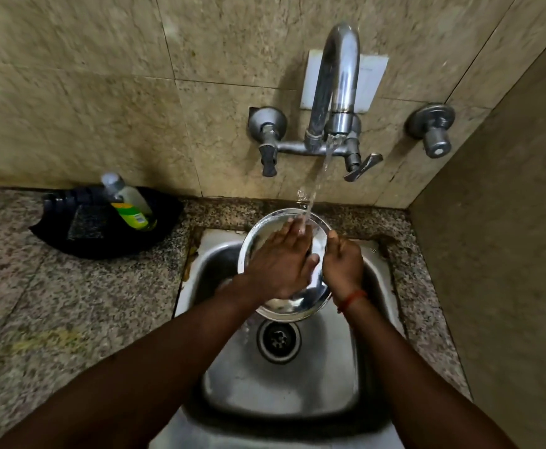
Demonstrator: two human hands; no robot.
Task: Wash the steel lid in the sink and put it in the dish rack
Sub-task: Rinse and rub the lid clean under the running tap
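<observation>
The round steel lid point(297, 306) is held tilted over the steel sink point(281, 384), its hollow side facing me. My right hand point(342, 264) grips the lid's right rim. My left hand point(281, 257) lies flat on the lid's inner surface with fingers spread, reaching under the stream. Water runs from the tap point(338, 92) onto the fingertips and the lid's upper part. Most of the lid's middle is hidden by my left hand.
A black tray point(80, 241) on the granite counter at the left holds a green-labelled soap bottle point(129, 205) and a dark scrub pad point(87, 223). Tap handles point(362, 166) stick out of the tiled wall. A side wall stands close on the right. The drain point(278, 340) lies below the lid.
</observation>
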